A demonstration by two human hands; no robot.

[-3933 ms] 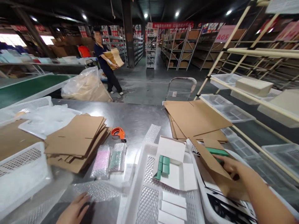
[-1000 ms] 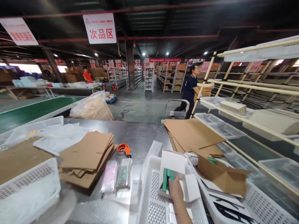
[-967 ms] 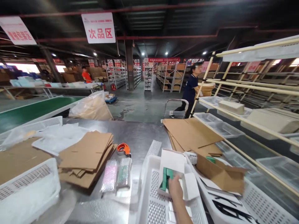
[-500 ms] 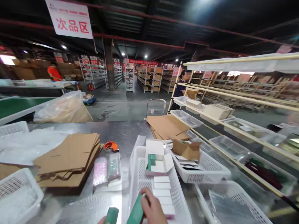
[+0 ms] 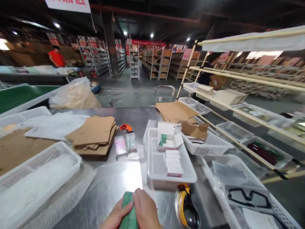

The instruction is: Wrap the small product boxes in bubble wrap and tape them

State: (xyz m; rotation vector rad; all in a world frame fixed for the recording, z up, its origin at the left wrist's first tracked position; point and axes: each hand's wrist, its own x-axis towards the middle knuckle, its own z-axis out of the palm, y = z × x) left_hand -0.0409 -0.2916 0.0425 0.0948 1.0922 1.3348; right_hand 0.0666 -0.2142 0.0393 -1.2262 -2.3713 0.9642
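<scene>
My left hand (image 5: 115,214) and my right hand (image 5: 145,208) are at the bottom centre, over the metal table (image 5: 114,181). Between them they grip a slim green box (image 5: 130,219), pointing away from me. My fingers cover much of it, and I cannot tell whether it is one box or two pressed together. Ahead of my right hand is a white basket (image 5: 152,178) with a row of small white boxes (image 5: 173,163) inside. An open white carton (image 5: 166,127) with green pieces in it sits at that basket's far end.
A yellow tape dispenser (image 5: 182,210) lies right of my hands, an orange one (image 5: 126,128) farther back. Bubble-wrapped packs (image 5: 120,146) and flat cardboard (image 5: 90,132) lie left of centre. Baskets flank both sides; a rack (image 5: 238,78) stands right. A person in red (image 5: 56,58) is far left.
Two green boxes were held apart, one in each hand; now my hands are together around green. My right hand has left the white basket and the view has shifted, showing more table.
</scene>
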